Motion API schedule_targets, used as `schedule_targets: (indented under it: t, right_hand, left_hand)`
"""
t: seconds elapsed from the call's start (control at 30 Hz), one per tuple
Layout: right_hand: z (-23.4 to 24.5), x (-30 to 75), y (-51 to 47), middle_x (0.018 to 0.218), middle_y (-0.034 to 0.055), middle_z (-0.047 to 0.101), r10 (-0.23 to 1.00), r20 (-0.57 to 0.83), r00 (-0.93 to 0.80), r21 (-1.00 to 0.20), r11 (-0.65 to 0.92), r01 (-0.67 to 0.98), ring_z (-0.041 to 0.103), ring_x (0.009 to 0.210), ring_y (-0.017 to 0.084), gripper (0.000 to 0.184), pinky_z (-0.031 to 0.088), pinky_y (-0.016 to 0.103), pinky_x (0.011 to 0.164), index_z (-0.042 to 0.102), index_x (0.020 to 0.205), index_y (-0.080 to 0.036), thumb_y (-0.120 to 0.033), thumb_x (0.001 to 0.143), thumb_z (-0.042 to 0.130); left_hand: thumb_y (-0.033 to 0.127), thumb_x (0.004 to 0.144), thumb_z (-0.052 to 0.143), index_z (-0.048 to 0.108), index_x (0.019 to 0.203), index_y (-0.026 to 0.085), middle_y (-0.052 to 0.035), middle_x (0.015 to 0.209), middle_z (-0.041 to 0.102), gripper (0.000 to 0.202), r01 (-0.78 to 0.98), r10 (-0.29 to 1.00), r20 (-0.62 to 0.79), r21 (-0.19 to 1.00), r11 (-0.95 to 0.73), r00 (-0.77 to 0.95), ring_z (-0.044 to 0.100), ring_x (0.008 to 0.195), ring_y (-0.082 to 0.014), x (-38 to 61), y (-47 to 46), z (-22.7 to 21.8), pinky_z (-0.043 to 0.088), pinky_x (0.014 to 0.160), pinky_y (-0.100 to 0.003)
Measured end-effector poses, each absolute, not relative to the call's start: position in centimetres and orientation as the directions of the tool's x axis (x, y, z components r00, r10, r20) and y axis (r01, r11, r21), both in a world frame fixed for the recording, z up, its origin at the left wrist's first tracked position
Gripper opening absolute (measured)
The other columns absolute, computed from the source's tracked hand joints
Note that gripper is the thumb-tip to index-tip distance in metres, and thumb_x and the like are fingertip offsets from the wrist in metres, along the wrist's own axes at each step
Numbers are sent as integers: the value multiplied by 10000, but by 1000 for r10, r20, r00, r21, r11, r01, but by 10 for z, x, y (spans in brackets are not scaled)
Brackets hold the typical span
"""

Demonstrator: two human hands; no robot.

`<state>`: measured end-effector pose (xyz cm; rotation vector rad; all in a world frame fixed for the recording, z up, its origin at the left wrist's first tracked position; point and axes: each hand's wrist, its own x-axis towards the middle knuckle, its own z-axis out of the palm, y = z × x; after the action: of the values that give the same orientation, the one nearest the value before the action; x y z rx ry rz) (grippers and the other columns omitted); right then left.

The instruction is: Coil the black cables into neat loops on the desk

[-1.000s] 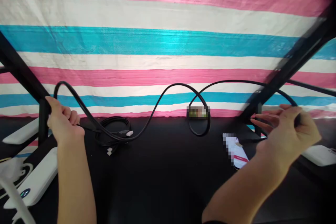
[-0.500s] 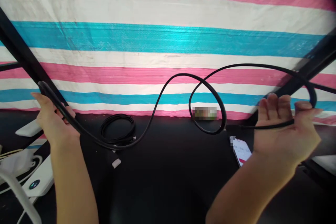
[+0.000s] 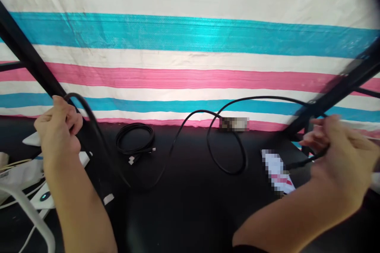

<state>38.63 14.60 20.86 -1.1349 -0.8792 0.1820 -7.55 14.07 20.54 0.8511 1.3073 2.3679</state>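
A creased, glossy sheet (image 3: 184, 61) striped in pink, white and turquoise spans the far side like a wall, light catching brightest on the upper turquoise band near the middle. Before it lies a dark black tabletop (image 3: 178, 221), dimmer toward the near side. Slanting black bars, one left (image 3: 34, 55) and one right (image 3: 347, 77), flank it, each joined by a thinner crossbar.

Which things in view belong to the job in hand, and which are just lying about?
In the job:
- long, looping black cable, held in the left hand and right hand

Apparently just lying about:
- coiled thin black cable
- white oblong device with round dark display
- flat white-and-red rectangular item, partly pixelated
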Motion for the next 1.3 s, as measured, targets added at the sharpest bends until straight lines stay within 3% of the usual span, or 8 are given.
schedule_targets:
  t: [0.07,0.13,0.2,0.4,0.63,0.97,1.13,1.3]
  right_hand:
    - [210,374,141,612,-25,540,684,500,531,-865,362,348,475,506,90,278,425,241,417,632,601,-232,-465,751,651]
    - [212,366,139,605,-29,543,778,468,420,-868,314,384,486,515,87,290,431,223,419,638,593,-238,-462,777,626]
    - [212,363,140,589,-21,534,810,460,363,-864,313,394,491,521,93,323,447,227,416,625,587,-226,-476,791,606]
    - [209,369,142,587,-22,575,892,371,258,-870,237,431,548,560,119,285,514,306,486,677,706,-226,-492,786,613]
    - [207,371,141,554,-18,599,916,326,233,-855,180,485,548,544,109,322,479,254,466,692,654,-198,-503,748,647]
    - [201,378,146,563,-17,602,894,380,237,-844,231,484,586,526,144,298,501,268,429,667,612,-214,-474,755,637]
    - [188,387,155,579,-21,617,871,425,245,-838,276,471,597,494,164,195,494,263,374,706,695,-261,-432,759,640]
    - [193,376,160,705,1,672,905,342,254,-921,270,280,664,609,218,281,546,320,383,669,705,-250,-498,800,576]
  left_hand:
    - [384,867,598,313,490,41,78,472,291,584,173,483,524,782,-598,-702,322,412,50,-77,143,202,17,583,-244]
    - [418,654,797,420,455,97,77,421,334,534,186,472,555,760,-623,-685,242,356,14,-79,146,201,40,379,-241]
    - [448,583,823,484,468,110,75,400,347,492,168,490,552,761,-627,-674,240,342,-5,-79,148,201,63,328,-242]
    - [388,629,795,524,475,115,77,386,322,414,167,546,575,766,-621,-610,244,336,-14,-69,144,205,99,320,-225]
    - [273,673,745,566,504,118,77,393,320,291,178,593,579,783,-596,-561,248,332,-25,-52,144,209,109,330,-246]
    - [414,643,777,549,499,141,84,406,302,383,153,614,551,801,-578,-565,260,328,-21,-42,143,212,100,339,-253]
    - [465,638,774,528,484,138,86,384,307,437,164,622,555,804,-571,-552,229,324,-7,-43,145,211,57,375,-291]
    - [333,867,615,479,547,70,104,409,251,436,205,661,562,816,-540,-497,244,384,41,-42,141,210,51,548,-315]
